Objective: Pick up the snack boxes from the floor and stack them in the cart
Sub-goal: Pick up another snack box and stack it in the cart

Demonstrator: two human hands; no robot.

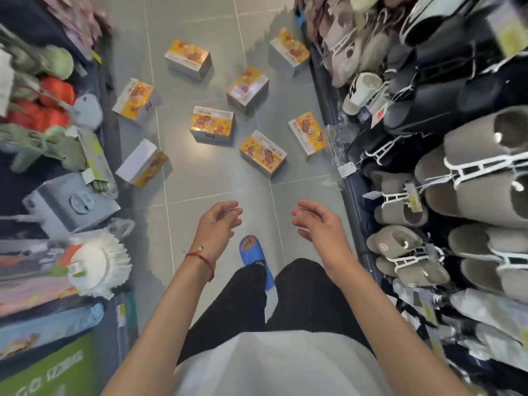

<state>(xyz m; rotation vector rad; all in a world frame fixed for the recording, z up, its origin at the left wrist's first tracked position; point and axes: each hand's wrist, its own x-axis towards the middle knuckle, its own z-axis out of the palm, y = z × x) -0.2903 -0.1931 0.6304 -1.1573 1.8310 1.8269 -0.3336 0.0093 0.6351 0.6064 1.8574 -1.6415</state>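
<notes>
Several yellow-and-white snack boxes lie scattered on the grey tiled floor ahead of me. The nearest ones are a box (263,152) just right of centre, a box (212,124) in the middle and a box (143,163) lying on its side at the left. Others lie farther up the aisle, such as a box (188,58) and a box (290,48). My left hand (217,224) and my right hand (315,221) hover side by side above the floor, fingers loosely curled, holding nothing. No cart is in view.
A shelf of cleaning goods, with a white mop head (97,264) and a grey box (71,204), lines the left side. Racks of slippers (471,178) line the right. My foot in a blue slipper (254,258) stands on the tiles of the narrow aisle.
</notes>
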